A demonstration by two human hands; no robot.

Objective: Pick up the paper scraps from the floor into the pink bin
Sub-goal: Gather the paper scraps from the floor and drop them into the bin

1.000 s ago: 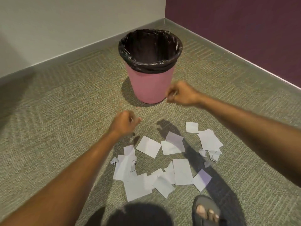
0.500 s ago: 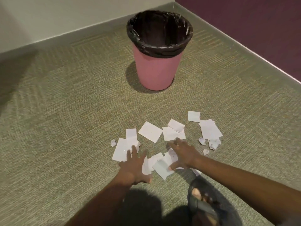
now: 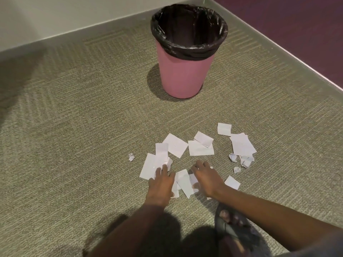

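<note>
step: gathering. Both hands are down on the near edge of the scrap pile, on the side away from the pink bin (image 3: 186, 75); nothing lifted yet.
left hand (image 3: 161, 184): palm down, fingers spread flat on the sheets at the near-left of the pile. Released, pressing rather than gripping, as far as I can see.
right hand (image 3: 207, 179): palm down too, fingers splayed over overlapping sheets just right of the left hand. Not clenched; can't tell if a fingertip has caught an edge.
paper scraps (image 3: 201, 148): all on the carpet (image 3: 83, 117), in a loose patch well apart from the bin, on its near side. Flat pieces (image 3: 175, 145) lie bin-side of the hands, a stack (image 3: 242, 144) further right of them.
crumpled bits (image 3: 246, 161): small balls at the right of the pile, one stray ball (image 3: 131, 156) on the left.
bin: upright, black liner (image 3: 189, 51) folded over the rim, mouth open. Inside looks dark, contents unclear.
foot (image 3: 232, 219): in a sandal just behind the right forearm, farthest from the bin.
next move, my read: sweep the hands together to bunch the sheets, close on the bundle, carry it across to the bin mouth.
watch: flat sheets on carpet are hard to pinch; the stray balls probably need another pass.
</note>
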